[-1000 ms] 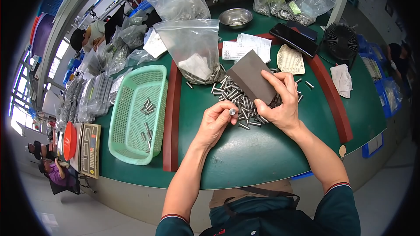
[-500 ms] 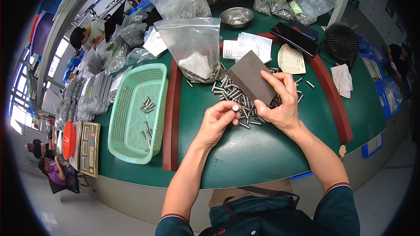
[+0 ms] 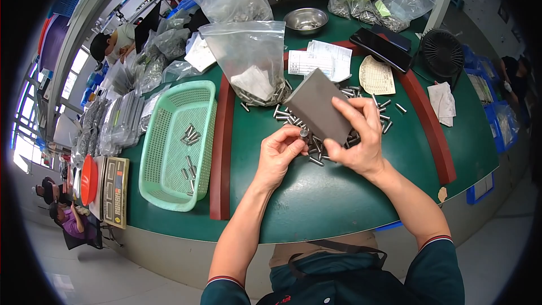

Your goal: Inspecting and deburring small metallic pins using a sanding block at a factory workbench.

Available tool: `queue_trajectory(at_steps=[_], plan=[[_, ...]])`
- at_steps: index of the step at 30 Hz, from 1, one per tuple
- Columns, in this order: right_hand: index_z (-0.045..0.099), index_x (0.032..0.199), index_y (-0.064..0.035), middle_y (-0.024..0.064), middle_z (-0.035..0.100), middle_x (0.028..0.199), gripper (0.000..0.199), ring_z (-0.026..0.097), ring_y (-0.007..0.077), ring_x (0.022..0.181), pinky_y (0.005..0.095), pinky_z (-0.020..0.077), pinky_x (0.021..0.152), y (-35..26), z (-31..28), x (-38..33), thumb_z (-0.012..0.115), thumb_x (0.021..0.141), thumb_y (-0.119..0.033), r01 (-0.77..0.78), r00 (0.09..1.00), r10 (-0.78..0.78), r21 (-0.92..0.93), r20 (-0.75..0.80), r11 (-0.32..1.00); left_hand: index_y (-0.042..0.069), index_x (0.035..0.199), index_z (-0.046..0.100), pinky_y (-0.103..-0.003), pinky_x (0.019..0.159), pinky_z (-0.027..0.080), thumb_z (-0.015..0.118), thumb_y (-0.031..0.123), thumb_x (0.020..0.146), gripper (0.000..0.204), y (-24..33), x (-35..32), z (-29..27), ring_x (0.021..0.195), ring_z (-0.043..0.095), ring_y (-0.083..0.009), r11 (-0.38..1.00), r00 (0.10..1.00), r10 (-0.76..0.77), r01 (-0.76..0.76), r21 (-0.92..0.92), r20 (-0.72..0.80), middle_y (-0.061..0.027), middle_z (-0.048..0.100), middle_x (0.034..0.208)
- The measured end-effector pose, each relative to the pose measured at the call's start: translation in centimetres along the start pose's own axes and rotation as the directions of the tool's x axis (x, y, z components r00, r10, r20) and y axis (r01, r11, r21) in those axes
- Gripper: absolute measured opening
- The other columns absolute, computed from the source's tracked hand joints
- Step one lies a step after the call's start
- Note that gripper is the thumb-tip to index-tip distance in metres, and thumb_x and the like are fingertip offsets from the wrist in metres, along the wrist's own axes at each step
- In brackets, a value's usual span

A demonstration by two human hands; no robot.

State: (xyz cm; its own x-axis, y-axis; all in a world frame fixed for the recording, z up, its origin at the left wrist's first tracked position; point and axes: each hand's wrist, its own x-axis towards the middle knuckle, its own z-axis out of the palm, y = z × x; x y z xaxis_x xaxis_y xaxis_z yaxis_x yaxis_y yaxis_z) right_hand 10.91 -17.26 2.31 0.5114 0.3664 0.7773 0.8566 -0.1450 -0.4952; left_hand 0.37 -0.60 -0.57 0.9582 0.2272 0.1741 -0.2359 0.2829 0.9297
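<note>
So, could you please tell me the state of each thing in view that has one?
Left hand: closed on one metal pin
Right hand: gripping the grey block
Grey block: held tilted over loose pins
Green basket: open, several pins inside
Clear bag: partly filled
Metal bowl: upright, open
Black phone: screen dark
Fan: on or off unclear

Far side, mid: round steel bowl (image 3: 306,30). To its right, black phone (image 3: 379,51), lying just left of a black fan (image 3: 440,53). Cream slip (image 3: 376,75) near the phone; wrinkled white tissue (image 3: 442,103) nearer me than the fan. Left end: scale (image 3: 117,192), orange-red dish (image 3: 89,181) beside it.
</note>
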Motion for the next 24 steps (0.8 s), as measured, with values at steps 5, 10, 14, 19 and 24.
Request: queue_trajectory(at_steps=[5,10,14,19,24], plan=[[0.065,0.111,-0.0139,0.0093,0.055,0.098,0.064,0.052,0.0232,0.082,0.0371,0.0364,0.077,-4.1,0.2,-0.9,0.073,0.051,-0.036,0.295,0.944,-0.309,0.120,0.113,0.948,0.005,0.119,0.048,-0.031,0.084,0.049,0.055,0.021,0.091,0.033,-1.8,-0.8,-1.5,0.101,0.053,-0.0131,0.992,0.984,0.123,-0.121,-0.024,0.125,-0.0058,0.055,0.113],[0.062,0.112,-0.0084,0.0112,0.053,0.098,0.064,0.051,0.0267,0.088,0.0379,0.0387,0.078,1.6,0.0,0.7,0.074,0.051,-0.023,-0.021,0.998,0.013,-0.144,-0.055,0.989,-0.005,0.096,0.061,-0.027,0.071,0.053,0.057,-0.006,0.085,0.011,0.8,-0.2,0.8,0.079,0.063,-0.0168,0.993,0.999,0.034,-0.033,0.110,-0.007,-0.0096,0.061,0.095],[0.063,0.115,-0.0124,0.0097,0.055,0.100,0.067,0.052,0.0237,0.085,0.0378,0.0375,0.079,-2.7,0.0,-0.9,0.073,0.054,-0.036,0.225,0.968,-0.231,0.072,0.092,0.972,0.003,0.113,0.056,-0.029,0.076,0.052,0.056,0.011,0.090,0.025,-0.4,-1.2,0.6,0.093,0.060,-0.0156,0.972,0.955,-0.107,0.159,0.173,-0.275,-0.0086,0.059,0.109],[0.062,0.112,-0.0090,0.0104,0.053,0.096,0.064,0.051,0.0262,0.084,0.0388,0.0380,0.076,0.0,0.3,0.1,0.074,0.051,-0.023,0.041,0.999,-0.044,-0.103,-0.021,0.994,-0.002,0.090,0.064,-0.029,0.075,0.053,0.061,0.000,0.084,0.007,1.2,-0.4,0.8,0.080,0.063,-0.0141,0.990,0.998,0.052,-0.047,0.132,-0.034,-0.0090,0.064,0.095],[0.065,0.111,-0.0135,0.0099,0.056,0.103,0.063,0.053,0.0229,0.086,0.0376,0.0359,0.079,-3.4,-0.4,-1.1,0.072,0.054,-0.039,0.277,0.948,-0.292,0.119,0.126,0.953,0.004,0.114,0.055,-0.034,0.085,0.050,0.060,0.018,0.087,0.031,-0.9,-1.6,-1.4,0.099,0.057,-0.0186,0.947,0.999,-0.043,0.041,0.319,0.000,-0.0098,0.058,0.109]])
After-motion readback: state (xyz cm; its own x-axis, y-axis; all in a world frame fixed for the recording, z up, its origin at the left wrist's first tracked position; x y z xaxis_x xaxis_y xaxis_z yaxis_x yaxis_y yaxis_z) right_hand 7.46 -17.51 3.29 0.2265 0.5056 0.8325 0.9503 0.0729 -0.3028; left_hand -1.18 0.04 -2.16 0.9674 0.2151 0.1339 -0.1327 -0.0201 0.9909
